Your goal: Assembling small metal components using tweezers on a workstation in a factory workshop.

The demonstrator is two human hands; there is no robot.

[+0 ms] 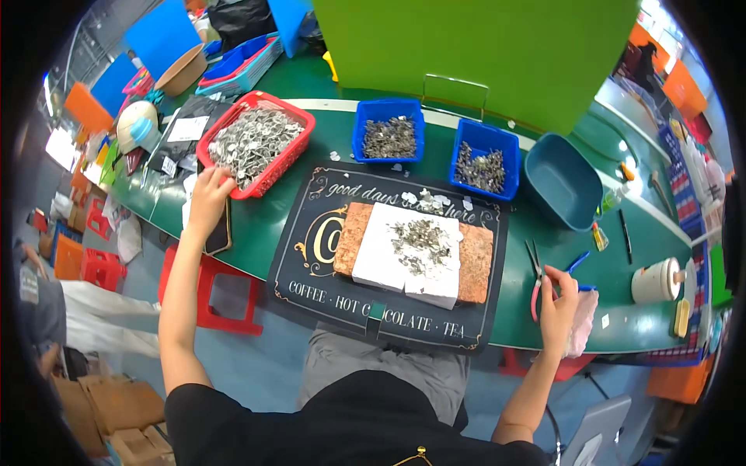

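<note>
Two bare hands work over a green desk, clock directions taken from the white rectangular block at its centre. On that block lies a loose heap of small grey metallic-looking pieces; rough reddish-brown brick shows at its 9 and 3 o'clock ends, above a black printed mat. Toward 10 o'clock, the left hand reaches the near corner of a red plastic basket full of silvery flat pieces; whether its grip pinches any, I cannot tell. Toward 4 o'clock, the right hand has its fingers bent beside pink-handled pliers; its grip's contents are unclear. Blue plastic trays of grey bits stand at 12 and 1 o'clock.
</note>
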